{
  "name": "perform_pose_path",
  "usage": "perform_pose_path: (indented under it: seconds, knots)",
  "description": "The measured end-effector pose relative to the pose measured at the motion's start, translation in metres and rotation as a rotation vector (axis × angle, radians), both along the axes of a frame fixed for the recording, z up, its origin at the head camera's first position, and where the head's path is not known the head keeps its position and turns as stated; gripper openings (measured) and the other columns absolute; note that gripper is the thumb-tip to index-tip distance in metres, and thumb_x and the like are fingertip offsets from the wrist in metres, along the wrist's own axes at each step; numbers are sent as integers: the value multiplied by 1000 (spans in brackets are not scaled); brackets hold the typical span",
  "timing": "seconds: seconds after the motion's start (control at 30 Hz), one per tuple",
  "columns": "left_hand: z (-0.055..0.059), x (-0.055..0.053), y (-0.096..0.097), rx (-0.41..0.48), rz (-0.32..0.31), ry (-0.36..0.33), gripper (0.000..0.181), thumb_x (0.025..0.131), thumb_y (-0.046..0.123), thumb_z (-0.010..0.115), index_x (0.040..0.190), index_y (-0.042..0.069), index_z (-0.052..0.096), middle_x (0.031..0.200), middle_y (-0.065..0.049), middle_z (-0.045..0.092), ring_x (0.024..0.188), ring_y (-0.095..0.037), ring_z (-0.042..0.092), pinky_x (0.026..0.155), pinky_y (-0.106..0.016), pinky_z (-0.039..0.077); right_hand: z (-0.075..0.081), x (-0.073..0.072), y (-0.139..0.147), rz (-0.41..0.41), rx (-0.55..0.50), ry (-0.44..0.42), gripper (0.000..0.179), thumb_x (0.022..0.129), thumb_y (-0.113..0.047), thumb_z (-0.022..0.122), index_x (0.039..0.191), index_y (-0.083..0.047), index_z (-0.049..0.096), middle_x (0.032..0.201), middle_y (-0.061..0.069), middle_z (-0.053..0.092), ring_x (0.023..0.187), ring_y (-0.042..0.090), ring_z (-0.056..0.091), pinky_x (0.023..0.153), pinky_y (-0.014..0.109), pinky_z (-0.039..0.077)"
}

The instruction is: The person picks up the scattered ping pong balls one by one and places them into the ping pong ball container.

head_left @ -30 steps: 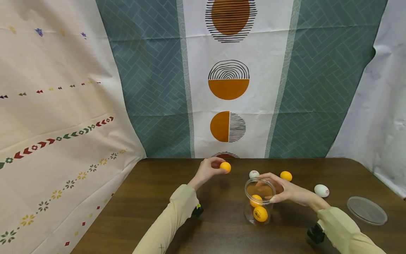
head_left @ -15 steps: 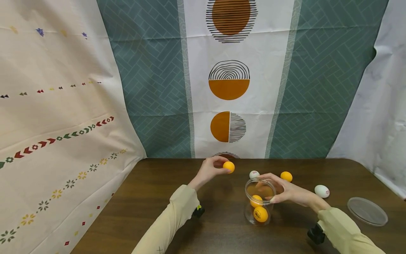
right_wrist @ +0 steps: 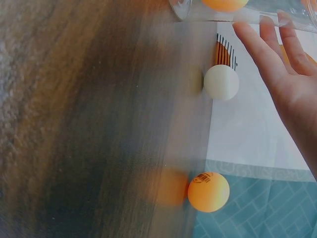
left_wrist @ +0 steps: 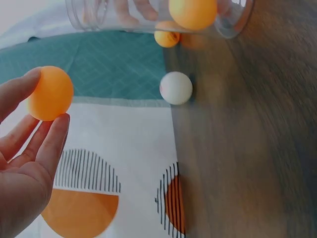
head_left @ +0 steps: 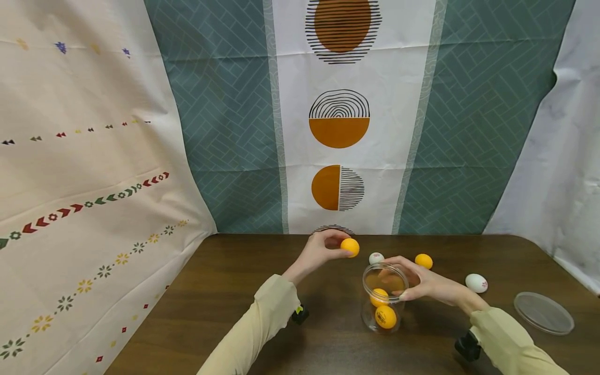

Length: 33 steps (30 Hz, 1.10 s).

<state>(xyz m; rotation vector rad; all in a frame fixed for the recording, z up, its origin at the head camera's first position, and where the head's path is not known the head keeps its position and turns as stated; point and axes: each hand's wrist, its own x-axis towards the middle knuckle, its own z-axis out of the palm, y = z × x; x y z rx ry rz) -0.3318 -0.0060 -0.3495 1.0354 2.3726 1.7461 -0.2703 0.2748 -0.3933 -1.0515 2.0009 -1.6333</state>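
Observation:
My left hand (head_left: 323,249) pinches an orange ping-pong ball (head_left: 350,247) between thumb and fingertips, raised over the table left of a clear plastic jar (head_left: 367,312). In the left wrist view the held ball (left_wrist: 50,93) shows plain orange. My right hand (head_left: 422,281) holds the jar near its rim, thumb on the near side and fingers round the back; in the right wrist view its fingertips (right_wrist: 242,29) lie against the jar wall. The jar stands upright, uncovered, with two orange balls (head_left: 385,316) inside, one above the other.
A white ball (head_left: 376,258) sits just behind the jar. Behind my right hand is an orange ball (head_left: 424,261), and another white ball (head_left: 476,283) lies beyond my right wrist. A clear round lid (head_left: 544,313) rests flat at the right of the brown table (head_left: 197,307). Cloth hangs behind.
My left hand has moved a little to the right toward the jar, carrying the orange ball. My right hand and the jar have stayed in place.

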Motion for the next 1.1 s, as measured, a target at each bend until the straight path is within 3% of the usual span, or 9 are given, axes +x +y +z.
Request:
perform_pose_path:
  seconds: [0.3,0.53,0.8,1.03,1.1]
  knots:
    - [9,9,3,14,-31,57,30,73,12,76,102,9,66,97,5,62,86,-10,59,75,-27,46,1,-1,0,33,-33,-4,63,84,0,55,138,-5,23,135,29,22,122,39,25,88,52,35]
    - [16,16,4,13,-53,58,30,74,11,75,102,6,65,98,2,61,88,-13,58,76,-28,46,0,-1,0,32,-32,-2,63,84,-1,55,138,-5,23,136,28,22,122,40,25,88,52,36]
    - [16,17,5,-1,-60,48,31,75,11,75,104,6,64,99,2,62,89,-12,58,78,-27,45,-1,0,-1,28,-27,-12,63,84,-2,55,138,-5,22,135,27,24,122,41,24,88,51,36]
    - [41,44,3,6,-89,43,30,77,2,70,105,-4,61,101,-9,62,91,-21,58,78,-27,45,0,1,-1,42,-48,-22,63,85,-1,54,139,-5,21,134,28,24,122,41,24,87,51,37]
    - [44,47,3,0,-97,40,31,77,2,70,106,-4,61,102,-11,61,92,-23,57,79,-28,45,0,1,-1,42,-48,-22,63,85,-1,54,139,-5,21,134,28,24,122,40,25,87,51,37]
